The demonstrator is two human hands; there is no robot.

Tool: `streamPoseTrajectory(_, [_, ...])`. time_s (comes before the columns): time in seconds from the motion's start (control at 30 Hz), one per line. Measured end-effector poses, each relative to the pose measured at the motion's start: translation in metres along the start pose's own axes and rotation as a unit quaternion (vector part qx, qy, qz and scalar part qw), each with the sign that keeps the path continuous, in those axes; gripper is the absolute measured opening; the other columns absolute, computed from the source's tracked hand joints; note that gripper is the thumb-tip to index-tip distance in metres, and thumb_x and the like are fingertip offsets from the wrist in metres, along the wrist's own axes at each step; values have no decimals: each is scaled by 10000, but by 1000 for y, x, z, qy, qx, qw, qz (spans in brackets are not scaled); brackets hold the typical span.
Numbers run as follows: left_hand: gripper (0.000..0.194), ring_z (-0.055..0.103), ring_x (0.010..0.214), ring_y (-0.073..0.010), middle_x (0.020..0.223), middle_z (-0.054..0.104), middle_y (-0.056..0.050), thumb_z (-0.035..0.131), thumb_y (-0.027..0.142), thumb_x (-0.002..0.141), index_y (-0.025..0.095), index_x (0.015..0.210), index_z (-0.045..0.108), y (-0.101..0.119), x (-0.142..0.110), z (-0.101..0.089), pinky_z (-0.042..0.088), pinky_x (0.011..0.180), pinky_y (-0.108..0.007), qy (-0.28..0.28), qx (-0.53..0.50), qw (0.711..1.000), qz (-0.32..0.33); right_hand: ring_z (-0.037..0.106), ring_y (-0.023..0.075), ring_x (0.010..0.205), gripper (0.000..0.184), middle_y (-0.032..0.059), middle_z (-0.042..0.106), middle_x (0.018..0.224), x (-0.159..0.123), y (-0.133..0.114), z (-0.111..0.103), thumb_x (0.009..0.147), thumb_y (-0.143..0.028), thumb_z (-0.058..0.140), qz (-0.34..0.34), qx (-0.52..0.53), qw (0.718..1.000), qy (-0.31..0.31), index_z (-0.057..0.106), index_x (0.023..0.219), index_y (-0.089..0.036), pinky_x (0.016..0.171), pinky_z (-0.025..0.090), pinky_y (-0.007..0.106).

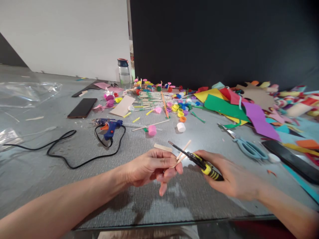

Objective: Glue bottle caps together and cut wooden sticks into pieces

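My left hand is closed, pinching thin wooden sticks between thumb and fingers over the front of the table. The sticks point up and to the right. My right hand grips a pair of pliers with yellow-and-black handles. Their dark, narrow jaws point left and lie across the sticks; I cannot tell whether they bite into them. More pale sticks show just behind my left fingers, and whether that hand holds them is unclear.
A blue glue gun with a looping black cord lies left. Behind are a phone, a bottle, a pink cap, a white cap and several coloured caps. Scissors and coloured sheets lie right.
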State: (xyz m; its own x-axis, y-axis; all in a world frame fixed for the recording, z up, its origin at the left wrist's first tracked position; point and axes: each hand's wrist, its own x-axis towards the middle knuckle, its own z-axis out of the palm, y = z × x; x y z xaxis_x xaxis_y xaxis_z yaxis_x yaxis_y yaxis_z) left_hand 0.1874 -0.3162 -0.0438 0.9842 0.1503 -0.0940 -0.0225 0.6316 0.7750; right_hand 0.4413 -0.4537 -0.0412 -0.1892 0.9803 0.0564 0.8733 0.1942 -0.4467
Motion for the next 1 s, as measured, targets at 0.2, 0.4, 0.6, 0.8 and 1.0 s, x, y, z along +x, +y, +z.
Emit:
streamPoseTrajectory(0.2, [251,311,406,-40,543,441,65,728,350,852,105,815,693,-9,6,-6,529,391,-203,21,8,1000,1,670,313,1125,568,126,695,1244,4,-5,1,794,-194,584,20,-12,1000,-10,518,1357,-219,935,554,444])
streamPoseTrajectory(0.4, [279,365,401,-40,567,477,59,698,392,877,114,847,695,-10,4,-5,528,415,-196,10,37,999,13,623,337,1240,651,137,601,1425,-4,8,-5,831,-275,612,10,-13,1000,-19,446,1459,-247,998,534,452])
streamPoseTrajectory(0.6, [287,485,434,-49,596,529,41,618,388,933,124,860,702,-6,-2,-2,478,435,-166,63,181,976,100,638,369,1209,634,145,636,1381,-12,54,-16,891,-504,614,82,-80,993,20,486,1442,-217,959,555,452])
streamPoseTrajectory(0.8, [259,480,504,-62,644,531,33,541,306,960,117,922,713,-10,-5,10,436,462,-176,156,375,902,147,645,406,1111,664,211,675,1198,2,98,-13,895,-658,529,167,-220,958,77,596,1280,-121,928,527,566])
streamPoseTrajectory(1.0, [247,606,721,-125,793,674,-32,492,228,1010,148,960,721,-4,-5,3,481,681,-263,176,621,723,247,599,325,1205,375,156,627,1276,9,42,-21,1004,-448,504,15,-192,959,205,602,1255,-188,1039,467,508])
